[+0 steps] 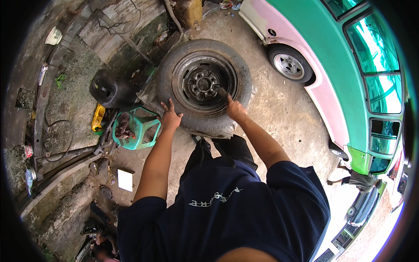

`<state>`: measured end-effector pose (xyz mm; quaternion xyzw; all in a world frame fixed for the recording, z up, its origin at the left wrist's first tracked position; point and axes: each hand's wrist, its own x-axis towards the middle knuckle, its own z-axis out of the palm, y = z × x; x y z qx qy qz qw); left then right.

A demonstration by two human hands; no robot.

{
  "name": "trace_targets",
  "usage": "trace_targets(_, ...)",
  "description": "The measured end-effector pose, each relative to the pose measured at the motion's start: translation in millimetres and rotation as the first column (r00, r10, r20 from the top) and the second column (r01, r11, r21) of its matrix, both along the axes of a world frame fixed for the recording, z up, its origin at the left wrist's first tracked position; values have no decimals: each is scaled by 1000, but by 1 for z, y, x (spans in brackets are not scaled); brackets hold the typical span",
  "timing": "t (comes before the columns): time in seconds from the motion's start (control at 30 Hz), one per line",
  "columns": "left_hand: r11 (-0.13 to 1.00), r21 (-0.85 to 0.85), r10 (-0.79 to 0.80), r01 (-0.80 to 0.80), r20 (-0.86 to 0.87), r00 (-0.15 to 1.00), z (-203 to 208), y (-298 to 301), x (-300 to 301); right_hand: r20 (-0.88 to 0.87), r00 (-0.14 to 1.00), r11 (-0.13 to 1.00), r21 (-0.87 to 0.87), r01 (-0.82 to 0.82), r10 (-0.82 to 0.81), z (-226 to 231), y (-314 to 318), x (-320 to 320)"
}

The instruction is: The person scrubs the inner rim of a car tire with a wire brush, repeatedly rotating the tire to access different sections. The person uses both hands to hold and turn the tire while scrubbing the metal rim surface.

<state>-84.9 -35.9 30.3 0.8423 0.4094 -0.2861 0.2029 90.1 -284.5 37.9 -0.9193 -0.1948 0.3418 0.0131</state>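
Observation:
A car wheel (168, 87), a black tyre on a dark, dirty steel rim (183, 94), lies flat in front of me, raised off the ground on something mostly hidden beneath it. My left hand (170, 118) is at the near left of the tyre's sidewall, fingers spread and holding nothing. At the near right edge of the rim, my right hand (236, 110) is closed around a short dark tool (223, 93). The tool points toward the wheel's centre; its exact kind is too dark to make out.
Left of the wheel are a green plastic stool (140, 142) with a dark cloth (124, 125), a black jerrycan (111, 89) and a yellow container (98, 117). A green and pink van (301, 43) stands at the right. People are at the lower left and far right.

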Motion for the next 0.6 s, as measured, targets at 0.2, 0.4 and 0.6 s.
trace_targets(0.2,1000,-5,25,-24,40,999,-6,1,-1,-9,999,999,15,-48,48,16,-10,15)
trace_targets(0.4,988,88,114,-130,169,979,-9,-16,-1,92,996,996,91,-7,-1,19,-15,34)
trace_targets(0.6,961,254,27,-113,319,947,-32,0,37,149,988,995,101,26,-41,10,-24,46)
